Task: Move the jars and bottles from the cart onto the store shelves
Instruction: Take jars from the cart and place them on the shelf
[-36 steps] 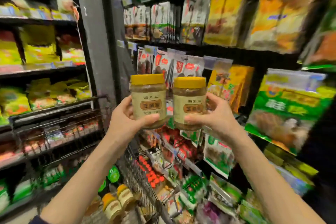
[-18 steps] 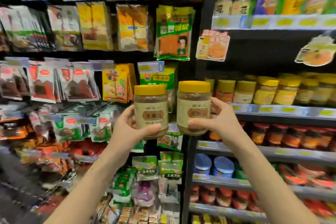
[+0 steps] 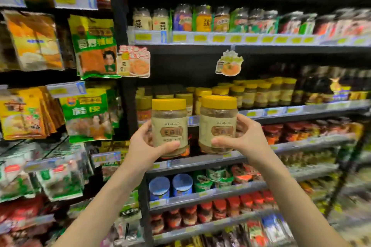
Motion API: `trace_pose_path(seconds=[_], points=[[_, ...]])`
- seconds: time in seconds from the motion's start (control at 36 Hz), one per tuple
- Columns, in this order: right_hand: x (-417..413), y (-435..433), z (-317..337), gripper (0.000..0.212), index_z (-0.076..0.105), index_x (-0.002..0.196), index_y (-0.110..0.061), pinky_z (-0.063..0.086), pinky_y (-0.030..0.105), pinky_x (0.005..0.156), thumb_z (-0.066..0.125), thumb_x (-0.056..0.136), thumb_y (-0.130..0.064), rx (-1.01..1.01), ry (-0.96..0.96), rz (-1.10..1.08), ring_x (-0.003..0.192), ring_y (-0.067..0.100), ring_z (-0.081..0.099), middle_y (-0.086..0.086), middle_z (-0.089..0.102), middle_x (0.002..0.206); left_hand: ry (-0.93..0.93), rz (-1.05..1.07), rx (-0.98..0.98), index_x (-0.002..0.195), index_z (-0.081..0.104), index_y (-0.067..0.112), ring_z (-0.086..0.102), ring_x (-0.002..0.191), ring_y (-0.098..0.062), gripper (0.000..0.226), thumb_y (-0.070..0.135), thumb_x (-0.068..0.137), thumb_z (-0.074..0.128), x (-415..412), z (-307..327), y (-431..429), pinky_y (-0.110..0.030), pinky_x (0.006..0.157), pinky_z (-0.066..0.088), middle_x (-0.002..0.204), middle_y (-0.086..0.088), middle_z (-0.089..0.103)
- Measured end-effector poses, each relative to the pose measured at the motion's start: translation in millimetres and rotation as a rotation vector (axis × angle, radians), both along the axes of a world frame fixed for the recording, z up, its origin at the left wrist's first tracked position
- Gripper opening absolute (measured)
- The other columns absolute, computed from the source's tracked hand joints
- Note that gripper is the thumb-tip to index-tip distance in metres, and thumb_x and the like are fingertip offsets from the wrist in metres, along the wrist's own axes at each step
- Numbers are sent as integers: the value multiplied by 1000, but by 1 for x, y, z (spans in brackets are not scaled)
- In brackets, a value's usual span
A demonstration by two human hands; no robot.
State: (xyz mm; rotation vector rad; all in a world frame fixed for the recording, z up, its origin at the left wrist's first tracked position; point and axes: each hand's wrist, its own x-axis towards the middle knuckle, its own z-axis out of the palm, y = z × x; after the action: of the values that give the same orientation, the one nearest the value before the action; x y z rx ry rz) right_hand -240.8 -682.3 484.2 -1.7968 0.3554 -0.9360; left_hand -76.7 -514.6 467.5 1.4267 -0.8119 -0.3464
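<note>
In front of the dark store shelving, two clear plastic jars with yellow screw lids and beige labels were held upright side by side, close but not touching. The left hand (image 3: pixel 143 147) had its grip wrapped round the left jar (image 3: pixel 169 126), thumb lying across the lower label. The right hand (image 3: pixel 248 140) held the right jar (image 3: pixel 217 124) in the same closed grip. Directly behind them stood a crowded row of matching yellow-lidded jars (image 3: pixel 259 92) on a grey-edged shelf (image 3: pixel 313 108), with dark bottles (image 3: pixel 321 84) further right. Red-lidded jars (image 3: pixel 291 130) filled the shelf below, and blue-topped tins (image 3: pixel 170 186) the next one down. Green and yellow hanging packets (image 3: pixel 88 114) covered the bay to the left. Two printed promotion tags (image 3: pixel 133 61) hung above.
</note>
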Motion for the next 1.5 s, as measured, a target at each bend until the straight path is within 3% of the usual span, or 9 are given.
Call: trace_pose_path(seconds=[0.17,0.31,0.42,0.5,0.67,0.81,0.92,1.25,1.5], points=[[-39,-48,6,55,64,104,-18,53,14,64,86,55,-4,-12,16,-22,82,4,70,-2,72,96,1,-43,-2,121,54,21,66,103,-13,84,31,44,84,-32,-1,-54,-33,90,52,112,3,68],[-66,-94,8,60,63,109,-16,53,16,65,86,55,-3,-24,30,-21,84,7,71,-2,73,96,5,-34,-4,116,57,25,68,99,-13,84,40,39,87,-54,-6,-102,-37,90,53,107,3,72],[-88,-130,7,60,63,110,-16,55,18,67,86,56,-5,-30,37,-23,86,8,71,-3,73,96,10,-40,-19,119,55,23,68,97,-11,87,35,41,93,-76,-9,-140,-35,89,53,105,4,72],[-99,-156,6,59,63,110,-15,55,18,67,86,56,-3,-30,37,-25,86,9,71,-3,73,96,14,-32,-23,120,53,23,66,100,-10,83,30,43,83,-89,-11,-163,-31,88,52,108,5,69],[-106,-200,3,61,62,114,-10,53,15,64,84,58,1,-19,27,-21,84,6,71,1,72,100,22,-27,7,131,48,20,65,104,-9,104,37,40,94,-97,-17,-199,-37,95,51,114,5,68],[-97,-231,-2,65,61,116,-15,55,17,68,87,57,-8,-30,44,-26,89,6,70,1,72,103,17,-27,19,131,49,20,65,104,-6,101,37,41,93,-91,-20,-225,-28,88,53,116,6,67],[-83,-253,-5,63,61,114,-15,53,13,67,87,57,-8,-31,52,-28,88,4,69,0,71,103,10,-28,7,121,53,26,66,100,-5,81,26,46,82,-83,-20,-248,-19,77,55,113,6,67],[-22,-337,-2,71,59,118,-16,53,13,76,89,54,-15,-85,85,-23,97,0,65,-5,68,111,-6,4,23,131,48,23,63,107,-7,93,32,46,84,-30,-13,-322,-32,92,52,119,7,66],[41,-390,-8,71,56,114,-12,53,14,71,90,52,-8,-116,109,-19,90,0,67,-1,68,106,15,53,-13,132,45,21,65,102,-5,97,27,43,82,4,-6,-352,-14,74,54,115,8,66]])
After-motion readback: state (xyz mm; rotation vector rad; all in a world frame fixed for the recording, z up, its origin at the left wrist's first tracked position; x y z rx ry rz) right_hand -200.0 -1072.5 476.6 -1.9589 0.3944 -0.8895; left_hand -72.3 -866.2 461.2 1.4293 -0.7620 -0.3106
